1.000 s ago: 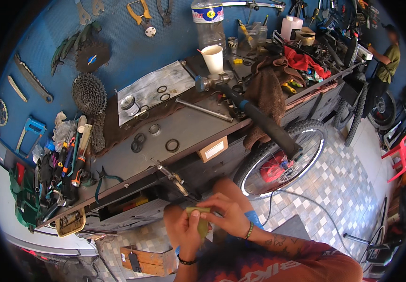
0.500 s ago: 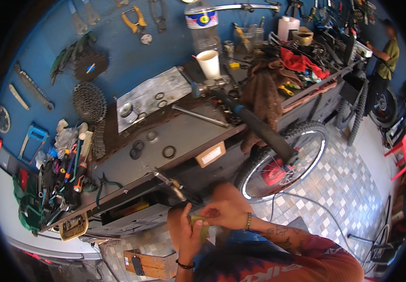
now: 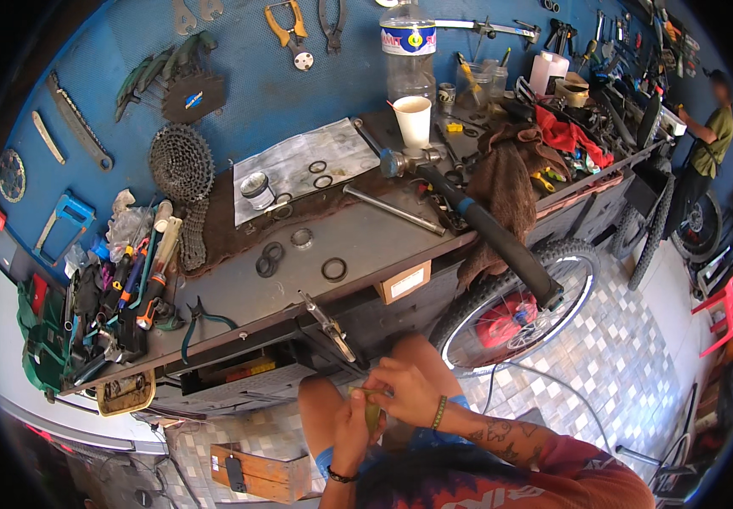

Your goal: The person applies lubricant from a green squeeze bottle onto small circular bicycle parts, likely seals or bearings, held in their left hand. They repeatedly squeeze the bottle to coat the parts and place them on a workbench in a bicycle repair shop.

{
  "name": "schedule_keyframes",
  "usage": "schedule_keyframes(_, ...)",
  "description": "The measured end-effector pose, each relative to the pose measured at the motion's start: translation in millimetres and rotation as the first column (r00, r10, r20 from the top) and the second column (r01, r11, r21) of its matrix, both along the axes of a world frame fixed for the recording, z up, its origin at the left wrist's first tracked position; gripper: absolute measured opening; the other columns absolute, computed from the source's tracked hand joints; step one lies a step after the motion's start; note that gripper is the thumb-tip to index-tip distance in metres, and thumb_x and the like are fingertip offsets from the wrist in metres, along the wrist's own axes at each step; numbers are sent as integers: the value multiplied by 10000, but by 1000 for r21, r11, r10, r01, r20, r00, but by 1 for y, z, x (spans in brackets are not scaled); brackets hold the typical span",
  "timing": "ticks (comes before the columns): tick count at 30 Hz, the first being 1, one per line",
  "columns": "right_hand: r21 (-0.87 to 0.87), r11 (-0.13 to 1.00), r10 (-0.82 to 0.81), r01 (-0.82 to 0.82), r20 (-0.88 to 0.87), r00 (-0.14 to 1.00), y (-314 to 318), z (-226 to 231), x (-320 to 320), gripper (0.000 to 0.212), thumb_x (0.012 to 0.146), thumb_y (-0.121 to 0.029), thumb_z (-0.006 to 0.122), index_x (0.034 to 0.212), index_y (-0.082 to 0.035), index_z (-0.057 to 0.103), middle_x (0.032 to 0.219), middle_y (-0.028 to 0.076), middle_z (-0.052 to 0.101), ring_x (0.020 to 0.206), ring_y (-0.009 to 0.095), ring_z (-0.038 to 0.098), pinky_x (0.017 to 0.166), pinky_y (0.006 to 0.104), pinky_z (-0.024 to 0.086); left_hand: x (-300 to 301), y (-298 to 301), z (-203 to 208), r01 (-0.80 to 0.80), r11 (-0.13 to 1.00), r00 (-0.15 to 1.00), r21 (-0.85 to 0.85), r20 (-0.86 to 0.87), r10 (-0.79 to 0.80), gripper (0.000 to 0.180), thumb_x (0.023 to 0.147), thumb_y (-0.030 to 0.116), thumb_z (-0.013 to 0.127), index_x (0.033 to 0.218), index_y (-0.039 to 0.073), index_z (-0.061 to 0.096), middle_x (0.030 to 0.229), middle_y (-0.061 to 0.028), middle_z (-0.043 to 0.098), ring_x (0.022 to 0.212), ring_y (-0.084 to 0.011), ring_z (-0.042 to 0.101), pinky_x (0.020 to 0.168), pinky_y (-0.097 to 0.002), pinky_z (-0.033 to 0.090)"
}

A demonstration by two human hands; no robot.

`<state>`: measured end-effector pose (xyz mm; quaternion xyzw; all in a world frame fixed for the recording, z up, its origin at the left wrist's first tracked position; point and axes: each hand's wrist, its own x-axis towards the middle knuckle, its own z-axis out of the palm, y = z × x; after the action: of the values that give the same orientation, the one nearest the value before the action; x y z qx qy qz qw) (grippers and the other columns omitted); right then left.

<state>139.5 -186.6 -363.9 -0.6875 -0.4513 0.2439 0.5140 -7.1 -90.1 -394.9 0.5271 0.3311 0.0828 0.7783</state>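
Both my hands meet in front of my knees, low in the middle of the view. My left hand is closed around a small olive-yellow piece, upright and soft-looking; its exact kind cannot be made out. My right hand pinches at its upper end, the fingertips partly hidden. On the bench beyond lie several dark rings, a metal ring and a metal rod. A small round tub stands on a sheet of paper, beside thin black rings.
A slim metal tool juts from the bench edge towards me. Dark-handled pliers lie left, near crowded hand tools. A long black tube overhangs a bicycle wheel at right. A person stands far right.
The view has shifted, so the bench appears further right. My left fingers, stretched up before, are now curled around the olive-yellow piece, and my right hand has closed in on its top.
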Motion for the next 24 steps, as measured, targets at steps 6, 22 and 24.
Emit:
schedule_keyframes(6, 183, 979, -134, 85, 274, 952, -4, -3, -17, 187, 791, 28, 729, 968, -33, 725, 916, 116, 575, 931, 331, 617, 798, 443, 536, 4, -1, 6, -107, 994, 994, 17, -30, 107, 525, 1142, 490, 426, 998, 54, 681, 749, -37, 654, 528, -77, 563, 426, -213, 391)
schedule_keyframes(22, 81, 930, -134, 359, -832, 538, -6, -35, -47, 309, 1077, -274, 627, 1142, -8, 772, 1057, 43, 683, 944, 97, 642, 791, 283, 531, 25, -23, 20, -242, 918, 962, 315, 203, 184, 406, 1060, 126, 501, 1462, 74, 477, 1038, -118, 681, 777, -154, 666, 644, -286, 536)
schedule_keyframes(24, -4, 939, -147, 343, -909, 390, -7, -29, -53, 429, 1112, -362, 550, 1158, 4, 769, 1046, 42, 702, 953, 83, 641, 787, 272, 534, 33, -28, 22, -202, 818, 978, 539, 159, 136, 472, 1050, 117, 504, 1516, 77, 443, 1031, -127, 688, 837, -195, 676, 749, -328, 546)
